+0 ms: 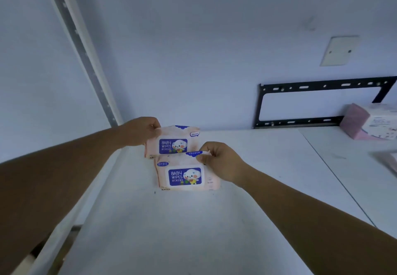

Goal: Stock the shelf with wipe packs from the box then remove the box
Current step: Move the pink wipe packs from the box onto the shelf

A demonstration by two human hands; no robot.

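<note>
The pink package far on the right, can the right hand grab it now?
Probably not yet: the right hand is pinching the nearer wipe pack by its top edge. Nothing stands on the shelf between it and the pink package, so once it lets go the way looks free.

Reaches forward with both arms bare, left forearm [64,167] entering from the lower left, right forearm [300,208] from the lower right, converging toward the middle. Holds the left grip [141,131] farther out and higher, back of the hand up, fingers curled under, pinching the upper left edge of the rear wipe pack [171,143]. Sets the right grip [221,163] nearer and lower, wrist straight, thumb and curled fingers pinching the top right edge of the front wipe pack [184,175]. Leaves the two grips apart, not touching.
</note>
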